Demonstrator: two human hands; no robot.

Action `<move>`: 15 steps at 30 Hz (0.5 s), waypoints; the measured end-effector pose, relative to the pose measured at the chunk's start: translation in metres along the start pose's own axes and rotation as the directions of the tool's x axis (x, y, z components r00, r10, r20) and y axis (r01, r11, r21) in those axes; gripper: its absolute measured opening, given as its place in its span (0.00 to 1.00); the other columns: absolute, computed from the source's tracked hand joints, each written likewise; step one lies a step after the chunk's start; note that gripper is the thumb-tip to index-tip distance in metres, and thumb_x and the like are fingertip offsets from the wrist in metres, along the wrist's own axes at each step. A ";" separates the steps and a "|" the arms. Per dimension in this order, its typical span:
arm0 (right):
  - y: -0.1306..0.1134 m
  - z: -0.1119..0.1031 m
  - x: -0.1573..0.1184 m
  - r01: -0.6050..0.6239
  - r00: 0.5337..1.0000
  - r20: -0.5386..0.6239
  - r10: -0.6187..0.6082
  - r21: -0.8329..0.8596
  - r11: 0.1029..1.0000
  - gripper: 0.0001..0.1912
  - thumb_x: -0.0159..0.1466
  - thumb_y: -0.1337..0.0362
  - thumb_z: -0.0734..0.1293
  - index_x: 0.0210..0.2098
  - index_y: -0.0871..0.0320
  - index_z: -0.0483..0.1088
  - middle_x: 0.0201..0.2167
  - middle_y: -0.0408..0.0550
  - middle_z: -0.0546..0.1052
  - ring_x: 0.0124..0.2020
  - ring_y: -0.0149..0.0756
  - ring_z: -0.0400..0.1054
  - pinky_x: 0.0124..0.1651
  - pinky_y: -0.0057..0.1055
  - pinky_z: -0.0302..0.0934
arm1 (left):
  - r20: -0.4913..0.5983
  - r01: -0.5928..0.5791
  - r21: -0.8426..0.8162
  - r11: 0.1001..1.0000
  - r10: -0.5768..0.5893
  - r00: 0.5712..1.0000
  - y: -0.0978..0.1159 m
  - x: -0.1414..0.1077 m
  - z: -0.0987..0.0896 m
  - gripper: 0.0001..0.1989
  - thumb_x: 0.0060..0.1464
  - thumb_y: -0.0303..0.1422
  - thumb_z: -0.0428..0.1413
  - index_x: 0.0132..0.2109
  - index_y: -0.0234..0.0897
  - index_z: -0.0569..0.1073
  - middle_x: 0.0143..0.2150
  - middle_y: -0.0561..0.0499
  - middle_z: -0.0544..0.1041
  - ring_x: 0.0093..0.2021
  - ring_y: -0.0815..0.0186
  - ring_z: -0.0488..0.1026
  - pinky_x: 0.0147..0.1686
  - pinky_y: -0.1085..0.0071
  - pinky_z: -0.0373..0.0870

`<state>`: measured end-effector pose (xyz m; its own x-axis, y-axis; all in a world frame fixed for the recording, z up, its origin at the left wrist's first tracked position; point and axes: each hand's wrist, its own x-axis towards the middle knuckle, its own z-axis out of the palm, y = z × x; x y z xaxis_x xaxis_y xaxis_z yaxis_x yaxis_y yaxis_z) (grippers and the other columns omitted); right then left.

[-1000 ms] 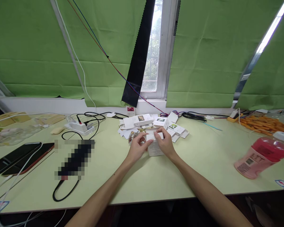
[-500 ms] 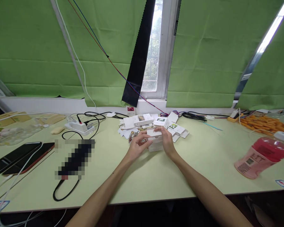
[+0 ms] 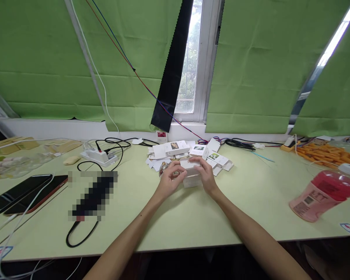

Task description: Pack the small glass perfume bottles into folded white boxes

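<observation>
A small white cardboard box (image 3: 192, 181) stands on the pale green table between my two hands. My left hand (image 3: 171, 179) grips its left side, the thumb lying along the near top edge. On the other side my right hand (image 3: 205, 175) closes round the box's right edge, with its fingers bent over the top. The lid face looks flat under my fingertips. Just left of the box, partly behind my left hand, is a shiny metallic object (image 3: 163, 168) whose kind I cannot make out. Behind lies a pile of flattened and folded white cartons (image 3: 175, 147).
A pink-labelled bottle (image 3: 317, 194) leans at the right, near orange snack sticks (image 3: 329, 151). To the left are phones (image 3: 20, 191), a blurred black item (image 3: 95, 194) with a cable loop, and a white power strip (image 3: 99, 155). Black cables (image 3: 239, 143) run along the wall.
My fingers have shifted slightly over the top of the box, and its upper face now looks flatter. The box stays in about the same place.
</observation>
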<state>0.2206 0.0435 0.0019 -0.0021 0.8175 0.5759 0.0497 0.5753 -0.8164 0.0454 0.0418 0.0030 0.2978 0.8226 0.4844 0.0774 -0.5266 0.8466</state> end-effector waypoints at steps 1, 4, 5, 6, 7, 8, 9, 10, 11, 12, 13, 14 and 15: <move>0.000 -0.001 0.000 0.015 1.000 0.014 -0.015 -0.009 1.000 0.13 0.61 0.61 0.62 0.43 0.56 0.73 0.46 0.50 0.78 0.52 0.46 0.69 0.54 0.39 0.63 | 0.006 -0.012 0.038 0.999 0.012 1.000 0.001 -0.001 0.000 0.11 0.58 0.41 0.58 0.36 0.39 0.78 0.46 0.46 0.67 0.42 0.62 0.69 0.35 0.69 0.74; 0.001 -0.001 -0.001 0.044 0.998 0.047 -0.042 -0.044 0.998 0.17 0.57 0.64 0.64 0.46 0.55 0.72 0.49 0.51 0.77 0.54 0.47 0.69 0.55 0.39 0.64 | 0.025 -0.043 0.126 0.991 0.040 0.999 0.003 -0.003 0.000 0.09 0.58 0.38 0.58 0.44 0.41 0.77 0.47 0.47 0.66 0.37 0.66 0.67 0.39 0.68 0.74; 0.002 -0.001 -0.001 0.049 0.997 0.058 -0.045 -0.057 0.997 0.18 0.56 0.65 0.64 0.47 0.55 0.72 0.49 0.51 0.76 0.54 0.47 0.69 0.55 0.40 0.64 | 0.027 -0.046 0.141 0.989 0.043 0.999 0.003 -0.003 0.000 0.09 0.58 0.37 0.57 0.45 0.42 0.77 0.47 0.48 0.66 0.36 0.67 0.66 0.39 0.68 0.73; 0.002 0.000 -0.001 0.054 0.996 0.069 -0.050 -0.070 0.996 0.19 0.56 0.66 0.64 0.47 0.55 0.71 0.50 0.51 0.76 0.54 0.46 0.69 0.55 0.40 0.64 | 0.026 -0.046 0.150 0.988 0.043 0.999 0.004 -0.003 0.000 0.10 0.58 0.37 0.57 0.46 0.42 0.76 0.46 0.48 0.67 0.35 0.67 0.66 0.40 0.68 0.73; 0.003 0.000 0.000 0.061 0.995 0.080 -0.055 -0.084 0.995 0.19 0.56 0.66 0.64 0.48 0.55 0.71 0.50 0.51 0.76 0.54 0.46 0.69 0.56 0.41 0.64 | 0.021 -0.044 0.156 0.987 0.041 0.999 0.004 -0.003 0.000 0.10 0.58 0.37 0.57 0.46 0.43 0.76 0.46 0.48 0.67 0.35 0.67 0.66 0.40 0.68 0.73; 0.003 0.000 0.000 0.069 0.994 0.091 -0.060 -0.098 0.993 0.19 0.56 0.66 0.64 0.48 0.55 0.71 0.50 0.51 0.76 0.54 0.46 0.69 0.57 0.41 0.63 | 0.012 -0.040 0.163 0.986 0.038 0.999 0.004 -0.003 0.000 0.10 0.58 0.38 0.57 0.46 0.42 0.76 0.46 0.48 0.67 0.36 0.66 0.66 0.40 0.68 0.73; 0.004 0.000 0.001 0.076 0.993 0.099 -0.065 -0.112 0.991 0.18 0.57 0.66 0.64 0.48 0.55 0.70 0.50 0.51 0.76 0.54 0.46 0.69 0.58 0.42 0.62 | 0.002 -0.035 0.172 0.984 0.035 0.999 0.004 -0.002 0.001 0.10 0.58 0.38 0.57 0.46 0.42 0.75 0.46 0.48 0.68 0.36 0.66 0.67 0.39 0.69 0.73; 0.005 0.000 0.001 0.081 0.992 0.105 -0.068 -0.124 0.989 0.17 0.58 0.66 0.64 0.48 0.55 0.70 0.49 0.51 0.76 0.54 0.46 0.69 0.58 0.42 0.62 | -0.007 -0.032 0.182 0.983 0.033 0.999 0.004 -0.002 0.001 0.10 0.58 0.38 0.57 0.46 0.42 0.75 0.46 0.48 0.68 0.36 0.66 0.67 0.39 0.69 0.73; 0.005 0.000 0.002 0.084 0.992 0.108 -0.070 -0.135 0.987 0.16 0.59 0.65 0.64 0.47 0.55 0.70 0.49 0.51 0.76 0.54 0.46 0.69 0.59 0.42 0.61 | -0.016 -0.029 0.191 0.981 0.032 0.999 0.003 -0.002 0.002 0.09 0.59 0.38 0.57 0.45 0.42 0.74 0.46 0.48 0.69 0.36 0.66 0.67 0.38 0.70 0.73; 0.006 0.000 0.003 0.085 0.992 0.109 -0.069 -0.142 0.986 0.16 0.59 0.65 0.64 0.47 0.55 0.70 0.49 0.51 0.76 0.55 0.45 0.69 0.59 0.42 0.61 | -0.024 -0.025 0.198 0.980 0.030 0.999 0.001 -0.001 0.002 0.09 0.59 0.38 0.57 0.46 0.42 0.74 0.47 0.48 0.69 0.36 0.67 0.67 0.38 0.70 0.73; 0.007 -0.001 0.004 0.084 0.992 0.111 -0.068 -0.148 0.985 0.15 0.60 0.64 0.64 0.47 0.55 0.69 0.49 0.51 0.75 0.55 0.45 0.68 0.59 0.42 0.61 | -0.032 -0.020 0.201 0.979 0.027 0.999 -0.001 -0.001 0.003 0.10 0.59 0.38 0.57 0.46 0.42 0.73 0.47 0.48 0.70 0.36 0.67 0.68 0.37 0.71 0.73; 0.008 -0.001 0.004 0.082 0.991 0.113 -0.065 -0.152 0.985 0.15 0.61 0.64 0.64 0.47 0.55 0.69 0.50 0.51 0.75 0.55 0.45 0.68 0.59 0.41 0.60 | -0.040 -0.012 0.200 0.980 0.021 0.999 -0.003 -0.001 0.003 0.10 0.60 0.39 0.57 0.46 0.41 0.72 0.48 0.48 0.70 0.36 0.67 0.69 0.37 0.71 0.73; 0.009 -0.002 0.005 0.079 0.991 0.115 -0.062 -0.155 0.985 0.14 0.61 0.64 0.64 0.47 0.55 0.68 0.50 0.51 0.75 0.56 0.45 0.68 0.59 0.41 0.60 | -0.049 -0.002 0.195 0.981 0.011 0.999 -0.006 0.000 0.004 0.11 0.60 0.40 0.57 0.47 0.41 0.72 0.49 0.48 0.70 0.36 0.68 0.69 0.36 0.71 0.73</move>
<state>0.2231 0.0526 -0.0021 -0.1205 0.7781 0.6165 0.2038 0.6272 -0.7517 0.0482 0.0440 -0.0031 0.2519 0.8261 0.5042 0.2612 -0.5597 0.7865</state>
